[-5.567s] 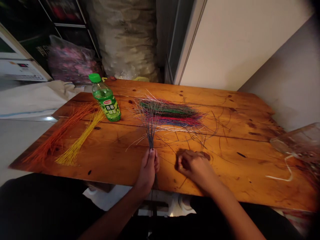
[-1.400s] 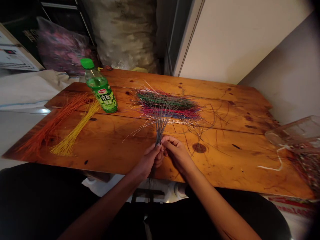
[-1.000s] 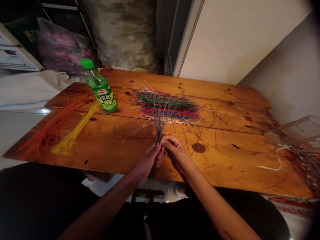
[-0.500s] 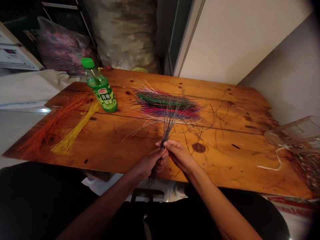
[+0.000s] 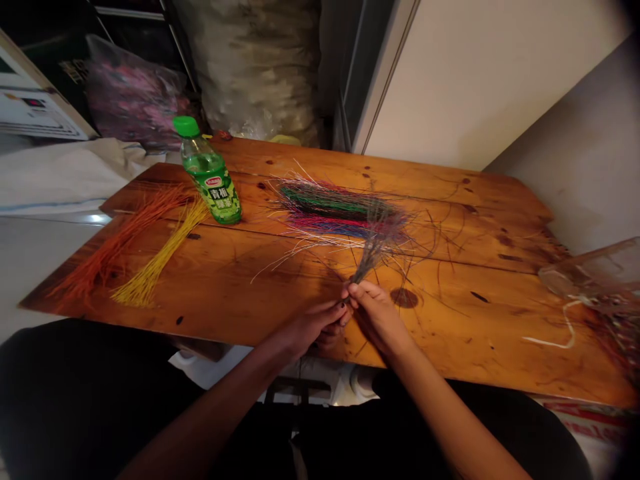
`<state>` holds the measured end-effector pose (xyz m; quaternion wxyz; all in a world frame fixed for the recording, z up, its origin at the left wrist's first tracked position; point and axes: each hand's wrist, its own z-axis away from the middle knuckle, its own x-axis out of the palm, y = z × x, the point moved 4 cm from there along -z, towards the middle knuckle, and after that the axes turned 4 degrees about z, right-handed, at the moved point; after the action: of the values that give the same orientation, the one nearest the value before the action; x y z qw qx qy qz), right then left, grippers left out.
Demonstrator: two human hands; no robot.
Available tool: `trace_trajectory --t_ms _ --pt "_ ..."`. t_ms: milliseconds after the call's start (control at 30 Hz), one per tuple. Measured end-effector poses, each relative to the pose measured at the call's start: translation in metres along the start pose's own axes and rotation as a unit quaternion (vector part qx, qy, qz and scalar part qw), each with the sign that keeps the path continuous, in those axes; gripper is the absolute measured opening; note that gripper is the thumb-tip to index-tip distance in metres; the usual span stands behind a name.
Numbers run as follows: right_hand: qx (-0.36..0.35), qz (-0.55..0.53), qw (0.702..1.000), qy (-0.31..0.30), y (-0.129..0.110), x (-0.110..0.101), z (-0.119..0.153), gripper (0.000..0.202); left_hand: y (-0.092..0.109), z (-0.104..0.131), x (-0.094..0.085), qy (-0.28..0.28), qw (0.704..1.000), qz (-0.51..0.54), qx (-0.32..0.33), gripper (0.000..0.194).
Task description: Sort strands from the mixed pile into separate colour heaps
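Note:
A bundle of thin dark grey strands (image 5: 373, 250), like fine wires, fans out away from me above the table. My left hand (image 5: 325, 327) is closed round its near end, and my right hand (image 5: 375, 310) pinches it just beyond, the two hands touching. Behind the bundle's tips lies a loose pile of similar strands (image 5: 325, 210) in green, black, red, blue and white. To the left rest a yellow bunch (image 5: 155, 263) and an orange-red bunch (image 5: 113, 250). The lower end of the grey bundle is mostly hidden by my fingers.
A green-capped drink bottle (image 5: 213, 173) stands upright on the wooden table (image 5: 260, 280). At the right edge sits a clear plastic container (image 5: 595, 267) beside tangled strands (image 5: 615, 333) and a white cord (image 5: 550, 343). Filled bags (image 5: 255, 67) stand behind the table.
Both hands have shifted slightly right with the grey bundle, whose fanned end now tilts to the right. The whole view has also slid a little.

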<state>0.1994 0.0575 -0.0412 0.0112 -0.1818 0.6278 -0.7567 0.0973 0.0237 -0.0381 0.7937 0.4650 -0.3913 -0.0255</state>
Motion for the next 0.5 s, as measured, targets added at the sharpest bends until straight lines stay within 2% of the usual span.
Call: trace_trajectory --t_ms 233,367,500 --pt "-0.045 -0.084 0.992 0.077 -0.021 -0.02 0.005 0.021 -0.002 0.002 0.0 -0.016 1.0 -0.005 -0.025 0.032" --pt "-0.066 -0.174 0.975 0.118 -0.03 -0.038 0.001 0.019 -0.002 0.002 -0.001 -0.023 0.999 0.009 -0.025 0.025" --pt "-0.074 -0.261 0.954 0.131 -0.038 -0.059 -0.002 0.02 -0.001 0.003 0.001 -0.008 1.0 0.004 -0.01 0.023"
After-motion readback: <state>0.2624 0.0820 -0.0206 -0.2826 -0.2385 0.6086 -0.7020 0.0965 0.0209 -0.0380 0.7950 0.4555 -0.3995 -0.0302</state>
